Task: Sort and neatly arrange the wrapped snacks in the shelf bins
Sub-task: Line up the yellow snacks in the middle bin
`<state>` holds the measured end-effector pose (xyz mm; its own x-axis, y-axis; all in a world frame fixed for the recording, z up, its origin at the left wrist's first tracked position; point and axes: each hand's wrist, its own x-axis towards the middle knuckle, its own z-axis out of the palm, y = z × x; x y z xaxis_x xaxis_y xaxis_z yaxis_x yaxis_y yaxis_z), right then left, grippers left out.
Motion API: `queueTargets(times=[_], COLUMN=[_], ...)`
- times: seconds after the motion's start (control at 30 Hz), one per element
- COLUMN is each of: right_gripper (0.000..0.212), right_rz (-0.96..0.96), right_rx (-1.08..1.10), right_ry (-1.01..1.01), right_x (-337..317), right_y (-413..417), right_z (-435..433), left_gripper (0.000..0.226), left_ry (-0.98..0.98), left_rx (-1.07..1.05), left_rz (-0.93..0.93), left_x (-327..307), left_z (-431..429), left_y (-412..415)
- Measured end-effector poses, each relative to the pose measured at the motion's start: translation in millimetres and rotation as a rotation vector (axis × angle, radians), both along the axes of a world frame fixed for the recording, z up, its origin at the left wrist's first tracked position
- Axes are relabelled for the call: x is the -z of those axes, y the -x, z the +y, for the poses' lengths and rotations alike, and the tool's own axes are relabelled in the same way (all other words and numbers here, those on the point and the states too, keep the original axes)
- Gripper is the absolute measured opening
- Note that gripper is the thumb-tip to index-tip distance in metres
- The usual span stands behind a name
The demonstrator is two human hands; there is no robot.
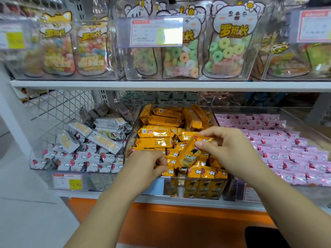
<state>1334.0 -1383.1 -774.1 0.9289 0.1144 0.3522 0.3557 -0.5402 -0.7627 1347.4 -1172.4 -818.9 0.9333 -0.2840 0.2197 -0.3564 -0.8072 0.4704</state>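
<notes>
Snacks [155, 132] fill 3 clear bins [197, 187] on white shelf [179, 201]

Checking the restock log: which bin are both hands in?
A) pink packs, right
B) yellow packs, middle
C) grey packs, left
B: the right hand pinches a tilted yellow pack, the left hand pinches a front-row pack, both in the middle bin.

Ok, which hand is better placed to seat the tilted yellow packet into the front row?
Right. The right hand pinches the tilted yellow foil-wrapped packet by its top end; the left hand is occupied, holding front-row yellow packets in the clear plastic bin.
</notes>
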Motion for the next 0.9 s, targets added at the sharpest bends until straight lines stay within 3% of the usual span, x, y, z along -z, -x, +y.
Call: queueTargets(times=[0.5,0.9], right_gripper=[0.02,0.023], right_rz=[-0.087,0.006], right_rx=[-0.132,-0.161], right_ry=[0.417,0.707], right_x=[-5.7,29.8], right_y=[0.7,-0.9], right_z=[18.9,28.4], left_gripper=[0.015,0.014], left_ry=[-0.166,0.007], left_rx=[0.062,0.08], left_rz=[-0.099,-0.03], left_x=[0.0,7.1], left_z=[-8.5,-5.0], left_y=[4.2,1.2])
